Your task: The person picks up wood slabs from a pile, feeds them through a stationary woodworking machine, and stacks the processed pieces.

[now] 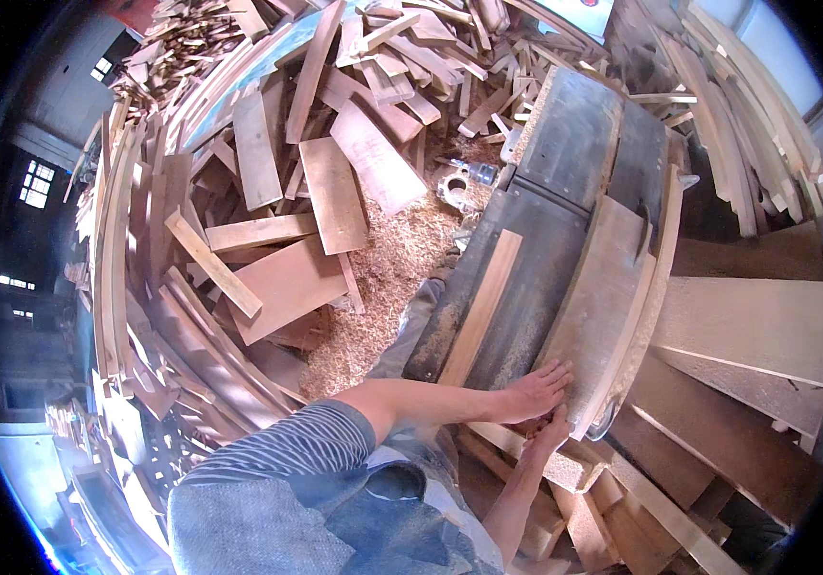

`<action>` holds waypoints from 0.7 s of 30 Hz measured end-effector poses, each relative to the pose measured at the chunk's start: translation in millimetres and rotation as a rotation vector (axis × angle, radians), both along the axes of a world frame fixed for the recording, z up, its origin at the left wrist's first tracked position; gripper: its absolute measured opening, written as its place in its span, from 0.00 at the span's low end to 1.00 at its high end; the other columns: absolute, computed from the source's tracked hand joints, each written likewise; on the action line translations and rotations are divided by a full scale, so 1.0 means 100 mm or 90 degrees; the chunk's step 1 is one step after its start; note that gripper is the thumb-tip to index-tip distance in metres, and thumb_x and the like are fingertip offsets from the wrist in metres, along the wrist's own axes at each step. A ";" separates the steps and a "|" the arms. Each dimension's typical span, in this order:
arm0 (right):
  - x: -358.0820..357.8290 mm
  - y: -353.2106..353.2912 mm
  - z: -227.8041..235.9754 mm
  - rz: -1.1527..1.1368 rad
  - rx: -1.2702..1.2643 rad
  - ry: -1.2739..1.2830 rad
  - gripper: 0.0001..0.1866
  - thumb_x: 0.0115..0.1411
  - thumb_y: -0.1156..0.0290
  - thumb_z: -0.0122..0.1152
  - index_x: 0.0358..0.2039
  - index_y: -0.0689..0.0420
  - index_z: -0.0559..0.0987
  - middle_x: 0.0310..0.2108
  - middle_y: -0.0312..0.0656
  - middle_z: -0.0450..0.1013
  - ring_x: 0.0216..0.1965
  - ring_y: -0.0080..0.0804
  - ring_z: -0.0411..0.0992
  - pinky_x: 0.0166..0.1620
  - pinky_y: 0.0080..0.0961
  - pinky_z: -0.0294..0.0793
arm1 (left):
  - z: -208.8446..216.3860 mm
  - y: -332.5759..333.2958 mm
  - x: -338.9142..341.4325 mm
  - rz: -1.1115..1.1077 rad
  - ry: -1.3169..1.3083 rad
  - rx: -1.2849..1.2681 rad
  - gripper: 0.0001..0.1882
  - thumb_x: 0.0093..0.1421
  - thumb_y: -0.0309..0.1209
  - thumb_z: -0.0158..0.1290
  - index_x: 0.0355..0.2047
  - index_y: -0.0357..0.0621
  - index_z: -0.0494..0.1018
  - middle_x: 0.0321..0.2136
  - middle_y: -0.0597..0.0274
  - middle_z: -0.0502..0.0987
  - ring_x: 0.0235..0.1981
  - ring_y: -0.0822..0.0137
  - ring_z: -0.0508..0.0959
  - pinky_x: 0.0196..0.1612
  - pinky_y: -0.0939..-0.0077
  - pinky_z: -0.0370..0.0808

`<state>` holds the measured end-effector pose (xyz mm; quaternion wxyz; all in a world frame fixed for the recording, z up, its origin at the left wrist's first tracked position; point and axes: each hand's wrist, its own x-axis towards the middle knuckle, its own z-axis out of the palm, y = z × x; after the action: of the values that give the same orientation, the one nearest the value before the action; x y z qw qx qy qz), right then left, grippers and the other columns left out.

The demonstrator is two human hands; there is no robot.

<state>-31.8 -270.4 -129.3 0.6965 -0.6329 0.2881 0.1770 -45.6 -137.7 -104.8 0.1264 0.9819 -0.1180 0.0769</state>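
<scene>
A long wooden board lies lengthwise on the right side of a dark metal planing machine. My left hand reaches across from the left, its fingers stretched out flat at the board's near end. Just below it, my right hand has its fingers bent against the near left corner of the same board. Part of the right hand's grip is hidden. A narrow wooden strip rests by itself on the machine's table, left of the board.
Wood shavings cover the floor left of the machine. Beyond them rises a heap of offcuts. Wide planks are stacked at the right, and long boards lean at the far right. More timber lies below my right arm.
</scene>
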 end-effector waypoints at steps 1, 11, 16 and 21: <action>0.02 -0.01 -0.02 0.007 0.005 -0.006 0.16 0.70 0.58 0.55 0.30 0.55 0.79 0.21 0.32 0.72 0.15 0.19 0.64 0.15 0.18 0.57 | 0.00 0.00 0.01 0.002 -0.007 0.008 0.19 0.61 0.34 0.50 0.47 0.34 0.78 0.65 0.48 0.68 0.71 0.48 0.59 0.74 0.50 0.52; 0.21 0.06 -0.19 0.012 0.073 -0.026 0.15 0.72 0.61 0.52 0.38 0.59 0.81 0.26 0.34 0.76 0.23 0.20 0.71 0.22 0.17 0.66 | -0.13 0.07 0.20 0.004 -0.018 0.037 0.21 0.58 0.36 0.53 0.48 0.36 0.78 0.62 0.49 0.71 0.69 0.47 0.62 0.73 0.51 0.54; 0.27 0.16 -0.11 0.008 0.100 -0.030 0.17 0.71 0.59 0.53 0.39 0.60 0.80 0.32 0.38 0.78 0.26 0.24 0.75 0.23 0.19 0.70 | -0.04 0.13 0.27 -0.004 -0.023 0.080 0.21 0.60 0.36 0.52 0.48 0.36 0.78 0.61 0.49 0.72 0.70 0.47 0.62 0.73 0.51 0.54; 0.39 0.04 -0.33 0.031 0.090 -0.065 0.17 0.70 0.58 0.54 0.36 0.59 0.81 0.30 0.37 0.77 0.24 0.24 0.73 0.22 0.20 0.68 | -0.04 0.14 0.39 -0.009 -0.020 0.067 0.20 0.61 0.35 0.51 0.49 0.37 0.78 0.63 0.50 0.71 0.70 0.48 0.61 0.73 0.51 0.54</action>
<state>7.2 -266.6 -162.5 0.7487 -0.5971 0.2235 0.1815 -6.5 -123.6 -108.4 0.0735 0.9850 -0.1311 0.0848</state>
